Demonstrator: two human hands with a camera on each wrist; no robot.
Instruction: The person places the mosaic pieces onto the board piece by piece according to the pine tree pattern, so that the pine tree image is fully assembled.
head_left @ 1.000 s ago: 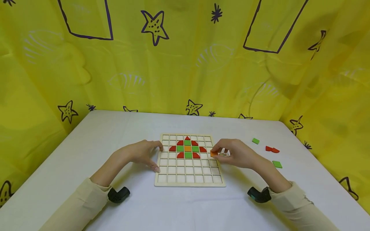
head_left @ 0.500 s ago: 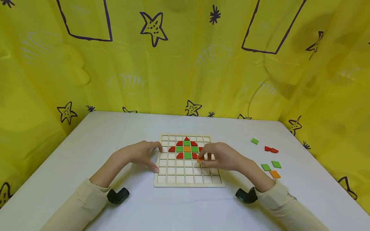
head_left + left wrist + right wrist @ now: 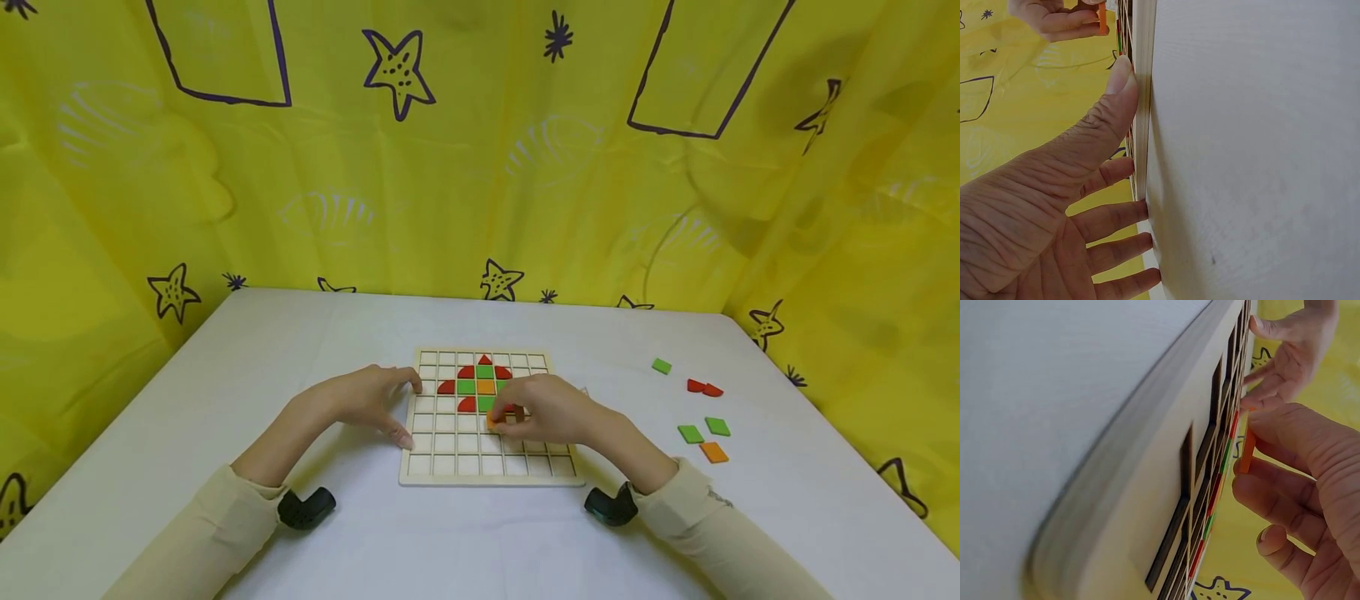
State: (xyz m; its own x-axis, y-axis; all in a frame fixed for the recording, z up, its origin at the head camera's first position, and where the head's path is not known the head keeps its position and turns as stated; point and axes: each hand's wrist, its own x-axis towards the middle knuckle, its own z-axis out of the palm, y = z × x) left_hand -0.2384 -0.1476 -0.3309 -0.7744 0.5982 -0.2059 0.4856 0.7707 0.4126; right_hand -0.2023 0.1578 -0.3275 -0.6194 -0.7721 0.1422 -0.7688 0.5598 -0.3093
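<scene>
A wooden grid board (image 3: 491, 481) lies flat on the white table, with red, green and orange pieces set in its upper cells. My right hand (image 3: 551, 408) is over the middle of the board and pinches an orange square tile (image 3: 1248, 450) between thumb and fingers. In the head view that tile is just below the green square (image 3: 486, 404) at the bottom of the pattern. My left hand (image 3: 367, 402) rests at the board's left edge, thumb and fingers spread; the left wrist view shows the thumb (image 3: 1124, 78) against the rim.
To the right on the table lie loose pieces: a green tile (image 3: 662, 366) at the back, two red pieces (image 3: 705, 388), two more green tiles (image 3: 691, 434) and an orange tile (image 3: 714, 452). A yellow curtain (image 3: 465, 192) with drawn stars hangs behind and beside the table.
My right hand has moved left with the orange tile, from the board's right edge to its middle. The left hand stays in place at the left edge.
</scene>
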